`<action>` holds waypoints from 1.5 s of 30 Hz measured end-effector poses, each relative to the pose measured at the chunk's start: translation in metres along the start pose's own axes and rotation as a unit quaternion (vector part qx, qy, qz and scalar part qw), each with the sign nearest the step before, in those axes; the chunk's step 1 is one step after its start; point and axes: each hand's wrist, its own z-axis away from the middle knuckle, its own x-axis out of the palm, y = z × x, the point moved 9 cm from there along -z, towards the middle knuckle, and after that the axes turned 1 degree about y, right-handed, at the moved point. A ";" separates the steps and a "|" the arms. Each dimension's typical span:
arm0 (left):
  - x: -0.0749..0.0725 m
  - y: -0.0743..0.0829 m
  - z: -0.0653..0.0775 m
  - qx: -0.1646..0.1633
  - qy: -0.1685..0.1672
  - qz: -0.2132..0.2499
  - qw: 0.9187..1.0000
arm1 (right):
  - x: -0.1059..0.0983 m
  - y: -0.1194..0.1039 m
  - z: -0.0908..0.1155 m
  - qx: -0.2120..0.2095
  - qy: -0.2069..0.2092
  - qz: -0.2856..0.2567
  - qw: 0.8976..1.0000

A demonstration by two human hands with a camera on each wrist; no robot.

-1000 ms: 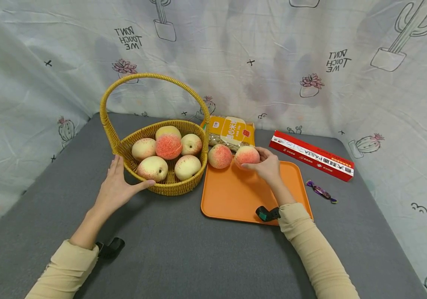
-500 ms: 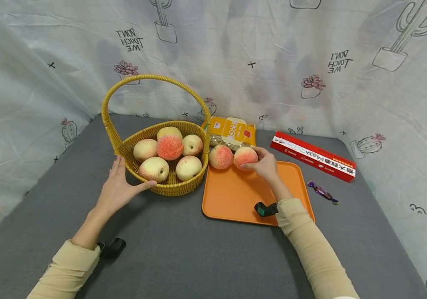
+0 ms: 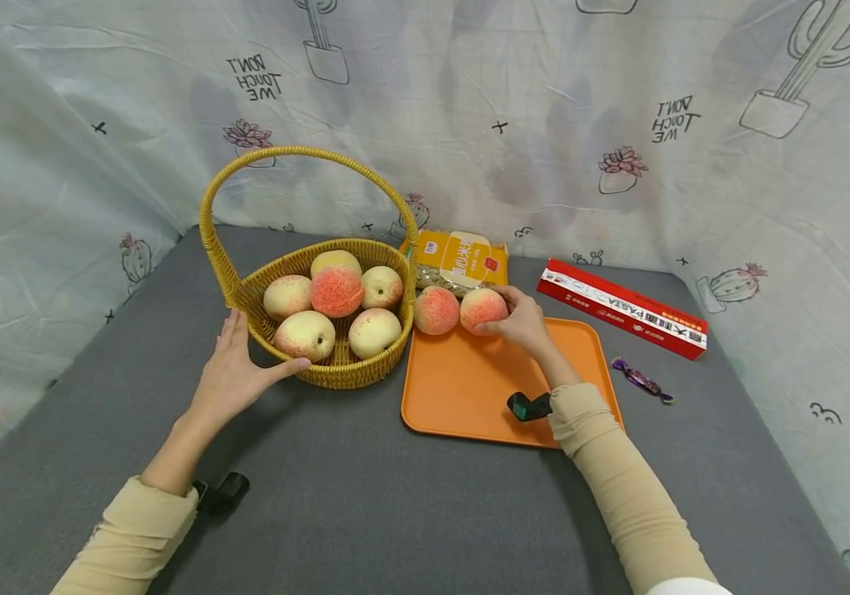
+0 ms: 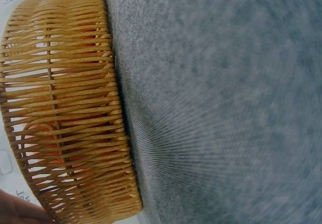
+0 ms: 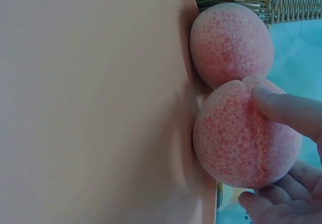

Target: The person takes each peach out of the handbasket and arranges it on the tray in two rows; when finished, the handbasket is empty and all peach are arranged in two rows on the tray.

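My right hand point(image 3: 525, 324) holds a pink-and-cream peach point(image 3: 482, 310) at the back of the orange tray point(image 3: 469, 397), thumb on the near side and fingers behind. In the right wrist view this peach point(image 5: 241, 138) meets a second peach point(image 5: 231, 43) just beyond it. That second peach point(image 3: 436, 311) lies at the tray's back left corner. My left hand point(image 3: 235, 372) rests against the yellow wicker basket point(image 3: 346, 377), fingers straight along its left side and thumb along the front rim. Several peaches lie inside the basket, one point(image 3: 337, 292) turned with its red side outward.
Behind the tray lies a yellow food packet point(image 3: 462, 258). To the right are a red pasta box point(image 3: 621, 309) and a purple wrapped candy point(image 3: 642, 380). The basket's tall handle point(image 3: 313, 152) arches over its fruit. A printed curtain point(image 3: 469, 99) hangs behind the grey table point(image 3: 320, 496).
My right hand has slid the held peach slightly left, closing the gap until it meets the other peach. The left hand and basket have not moved.
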 end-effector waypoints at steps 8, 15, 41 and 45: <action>-0.001 0.002 0.000 0.003 0.001 0.000 1.000 | -0.001 -0.001 0.001 -0.004 -0.021 0.005 1.000; -0.001 0.002 -0.001 0.003 0.003 -0.001 1.000 | -0.001 -0.004 0.003 -0.003 -0.034 0.055 0.998; -0.001 0.002 0.000 0.004 0.000 0.003 1.000 | -0.007 0.003 0.005 0.002 0.025 -0.030 0.999; -0.002 0.002 0.000 0.002 0.000 0.001 1.000 | -0.003 -0.003 0.006 -0.043 0.011 -0.043 0.998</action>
